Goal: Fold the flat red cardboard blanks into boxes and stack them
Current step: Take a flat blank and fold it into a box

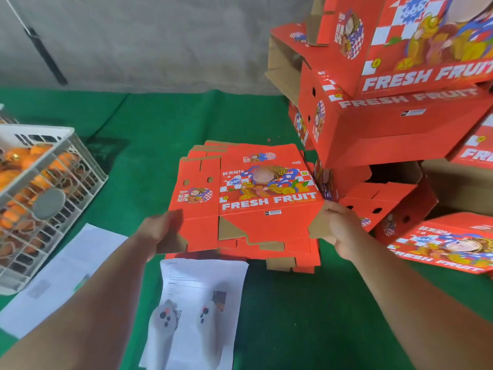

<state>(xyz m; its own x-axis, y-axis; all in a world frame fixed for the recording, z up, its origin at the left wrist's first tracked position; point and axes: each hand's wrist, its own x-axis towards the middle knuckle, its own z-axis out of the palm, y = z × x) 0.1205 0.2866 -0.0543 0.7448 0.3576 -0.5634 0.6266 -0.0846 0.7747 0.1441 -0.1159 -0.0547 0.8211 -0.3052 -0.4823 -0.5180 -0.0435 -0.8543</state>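
Top blank: your flat red cardboard blank (250, 198) lies printed side up on the pile of blanks (293, 252), its near edge lifted a little off the pile.
Left hand: your left hand (160, 231) grasps the blank's near left corner, fingers curled around a brown flap.
Right hand: your right hand (338, 228) grasps the blank's near right corner, thumb over the brown flap there.
Pile: it sits on the green cloth (293, 303), the landmark for the rest.
Folded boxes: the stack of folded boxes (400, 102) rises just right of the pile and behind it, some tilted; one folded box (442, 244) lies lower to the pile's right.
Crate: a white crate (53, 182) of oranges stands well left of the pile.
Papers: one printed sheet (202, 284) lies just in front of the pile; another sheet (66, 276) lies to its front left, near the crate.
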